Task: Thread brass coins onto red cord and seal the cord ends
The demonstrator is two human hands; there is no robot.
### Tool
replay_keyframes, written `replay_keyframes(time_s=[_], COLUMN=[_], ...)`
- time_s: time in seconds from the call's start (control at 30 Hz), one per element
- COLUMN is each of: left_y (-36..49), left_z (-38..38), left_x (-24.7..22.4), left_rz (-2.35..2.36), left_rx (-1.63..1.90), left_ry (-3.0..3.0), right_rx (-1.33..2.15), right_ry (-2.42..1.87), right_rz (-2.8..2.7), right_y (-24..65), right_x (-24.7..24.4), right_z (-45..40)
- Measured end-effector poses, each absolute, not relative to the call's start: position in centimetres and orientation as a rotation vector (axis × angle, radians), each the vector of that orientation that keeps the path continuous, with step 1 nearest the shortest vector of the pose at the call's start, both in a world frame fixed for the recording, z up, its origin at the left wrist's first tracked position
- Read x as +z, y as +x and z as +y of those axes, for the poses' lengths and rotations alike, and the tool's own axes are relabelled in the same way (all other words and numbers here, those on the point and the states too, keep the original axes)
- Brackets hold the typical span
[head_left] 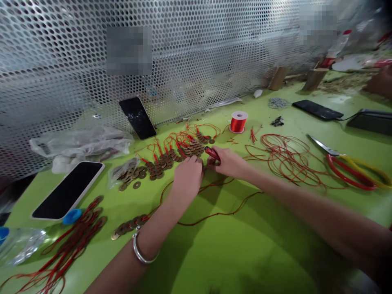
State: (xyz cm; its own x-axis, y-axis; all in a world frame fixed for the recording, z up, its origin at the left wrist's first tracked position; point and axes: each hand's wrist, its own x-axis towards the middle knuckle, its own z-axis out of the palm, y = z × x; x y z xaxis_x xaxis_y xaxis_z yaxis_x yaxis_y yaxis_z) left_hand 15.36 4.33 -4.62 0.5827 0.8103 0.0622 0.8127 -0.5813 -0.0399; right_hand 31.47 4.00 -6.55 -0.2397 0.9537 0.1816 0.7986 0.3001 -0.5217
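Observation:
My right hand (229,161) is closed around a red lighter (212,154), whose dark metal end points up and left. Close beside it, my left hand (187,175) has its fingers curled together, and their tips are hidden. A thin red cord (217,185) runs out from beside the left hand and loops over the table. Under my left forearm, a short row of brass coins (131,226) is tied on red cord. Just beyond both hands lie several coin strings (165,159) with red loops, next to loose coins (136,185).
A red thread spool (238,122), a tangle of red cord (286,157) and scissors (352,165) lie to the right. Phones (69,190) and finished-looking coin tassels (78,232) are at left. A perforated metal panel (190,61) borders the green table (245,253).

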Motion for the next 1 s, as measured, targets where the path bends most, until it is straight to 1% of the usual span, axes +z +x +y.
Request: replay_keyframes(time_s=[0.2,0.47,0.57,0.67,0.73,0.9,1.0], left_y=[15.2,14.5,13.7,13.0,12.9,13.3,13.5], left_z=[4.9,5.4,5.7,5.9,5.7,4.9,4.6], left_x=[-5.3,-5.3,-4.5,-3.8,-3.6,-4.1,-4.4], left_rz=[-1.419,-1.376,-1.410,-1.513,-1.564,-1.491,-1.408], left_rx=[-0.125,-0.194,-0.312,-0.513,-0.579,-0.463,-0.399], left_ry=[-2.799,-2.926,-3.005,-2.920,-2.911,-3.022,-3.009], right_rx=[0.536,0.498,0.472,0.512,0.520,0.468,0.495], right_ry=[-1.558,-1.513,-1.533,-1.505,-1.490,-1.541,-1.548], right_rz=[-2.004,-2.100,-2.144,-2.112,-2.072,-2.014,-2.021], right_y=[31.7,31.9,31.9,31.9,31.9,32.1,32.1], right_x=[-6.3,-6.5,-6.7,-6.7,-6.6,-6.2,-5.9], right_z=[4.0,3.9,3.9,3.9,3.9,3.9,3.8])
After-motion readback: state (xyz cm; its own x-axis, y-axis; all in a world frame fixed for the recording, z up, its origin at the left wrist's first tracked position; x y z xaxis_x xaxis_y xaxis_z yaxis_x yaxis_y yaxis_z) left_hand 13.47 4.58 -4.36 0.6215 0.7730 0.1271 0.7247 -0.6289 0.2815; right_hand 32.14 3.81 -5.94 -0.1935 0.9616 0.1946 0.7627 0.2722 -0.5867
